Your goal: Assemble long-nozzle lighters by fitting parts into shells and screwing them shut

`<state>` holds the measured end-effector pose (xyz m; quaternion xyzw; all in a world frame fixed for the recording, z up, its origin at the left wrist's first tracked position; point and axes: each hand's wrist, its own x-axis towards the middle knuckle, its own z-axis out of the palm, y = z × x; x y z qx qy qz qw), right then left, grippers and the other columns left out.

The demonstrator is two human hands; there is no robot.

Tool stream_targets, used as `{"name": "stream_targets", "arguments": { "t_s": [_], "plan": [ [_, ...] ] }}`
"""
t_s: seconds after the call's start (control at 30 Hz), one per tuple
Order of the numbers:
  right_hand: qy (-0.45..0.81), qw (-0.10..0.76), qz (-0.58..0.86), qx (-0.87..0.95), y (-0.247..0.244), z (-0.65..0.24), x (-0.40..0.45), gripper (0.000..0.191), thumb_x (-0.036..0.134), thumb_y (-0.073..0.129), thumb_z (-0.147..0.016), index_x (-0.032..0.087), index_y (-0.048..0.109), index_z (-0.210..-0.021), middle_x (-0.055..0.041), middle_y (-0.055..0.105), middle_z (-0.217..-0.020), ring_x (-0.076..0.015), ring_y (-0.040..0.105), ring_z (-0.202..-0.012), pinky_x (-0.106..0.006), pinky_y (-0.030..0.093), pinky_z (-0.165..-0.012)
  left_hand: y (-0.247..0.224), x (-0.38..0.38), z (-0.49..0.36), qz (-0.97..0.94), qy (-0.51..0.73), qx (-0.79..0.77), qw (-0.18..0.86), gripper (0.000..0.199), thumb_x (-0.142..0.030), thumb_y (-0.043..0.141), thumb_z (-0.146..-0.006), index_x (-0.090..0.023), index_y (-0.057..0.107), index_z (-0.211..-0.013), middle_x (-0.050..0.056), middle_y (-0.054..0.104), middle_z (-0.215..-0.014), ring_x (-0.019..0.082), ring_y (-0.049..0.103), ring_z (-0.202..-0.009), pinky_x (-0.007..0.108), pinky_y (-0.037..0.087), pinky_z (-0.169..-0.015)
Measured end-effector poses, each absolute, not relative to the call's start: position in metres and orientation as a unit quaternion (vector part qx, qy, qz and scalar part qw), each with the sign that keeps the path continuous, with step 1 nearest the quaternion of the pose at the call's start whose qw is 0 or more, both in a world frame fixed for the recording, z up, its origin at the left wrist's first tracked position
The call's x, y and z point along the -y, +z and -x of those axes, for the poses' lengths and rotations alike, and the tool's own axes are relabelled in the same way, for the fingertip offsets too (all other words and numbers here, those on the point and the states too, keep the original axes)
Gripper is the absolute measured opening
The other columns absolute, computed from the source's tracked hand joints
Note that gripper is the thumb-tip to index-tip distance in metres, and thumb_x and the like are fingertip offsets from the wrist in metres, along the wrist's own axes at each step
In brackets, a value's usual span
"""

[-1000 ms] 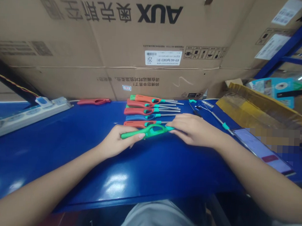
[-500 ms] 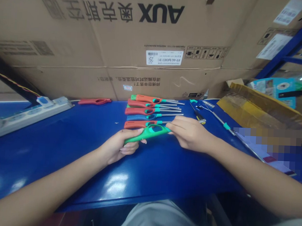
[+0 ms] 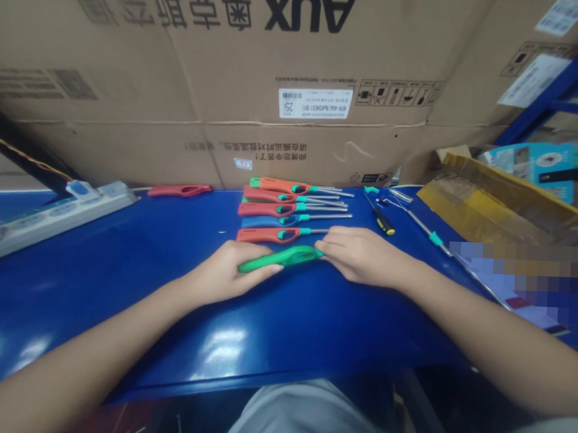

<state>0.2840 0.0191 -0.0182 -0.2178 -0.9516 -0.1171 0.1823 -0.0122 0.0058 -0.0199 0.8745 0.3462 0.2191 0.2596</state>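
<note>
A green long-nozzle lighter (image 3: 287, 260) is held above the blue table between both hands. My left hand (image 3: 222, 271) is closed around its handle, with the thumb and a finger along its sides. At its front end, the fingers of my right hand (image 3: 361, 255) pinch near the teal collar; the metal tube is hidden by that hand. Just behind lies an orange lighter (image 3: 269, 234), its tip partly covered by my right hand. Beyond it, several more lighters in red, blue, green and orange lie stacked in a row, such as a red lighter (image 3: 265, 209), tubes pointing right.
A red lighter shell (image 3: 179, 190) lies at the back left beside a power strip (image 3: 68, 216). Behind the pile stands a large cardboard box (image 3: 238, 61). To the right are a screwdriver (image 3: 383, 222), a metal rod with teal collar (image 3: 438, 242) and a taped carton (image 3: 505, 200).
The green lighter has been turned about its length, so its trigger opening shows less. My left hand's fingers have shifted around the handle; my right hand keeps its pinch.
</note>
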Motion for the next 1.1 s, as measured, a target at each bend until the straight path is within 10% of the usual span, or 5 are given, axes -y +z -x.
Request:
{"name": "stream_targets", "arguments": {
  "t_s": [0.17,1.1],
  "plan": [
    [-0.047,0.188,0.254,0.948,-0.01,-0.291,-0.025,0.025,0.029,0.053,-0.102,0.013,0.073,-0.103,-0.0094,0.072,-0.089,-0.0208,0.065,-0.082,-0.032,0.05,-0.074,-0.01,-0.008,0.014,-0.91,0.159,-0.343,0.167,0.037,-0.041,0.041,-0.106,-0.019,0.063,-0.126,0.009,0.071,-0.123,0.023,0.067,-0.109,0.033,0.05,-0.096],
    [0.097,0.03,0.342,0.934,-0.002,-0.303,-0.035,0.038,0.049,0.063,-0.094,0.018,0.061,-0.072,-0.0027,0.063,-0.074,-0.016,0.056,-0.07,-0.027,0.037,-0.063,-0.029,-0.009,0.007,-0.903,0.172,-0.345,0.188,0.038,-0.046,0.058,-0.098,-0.023,0.066,-0.127,0.008,0.063,-0.114,0.022,0.065,-0.102,0.034,0.054,-0.09]
  ]
}}
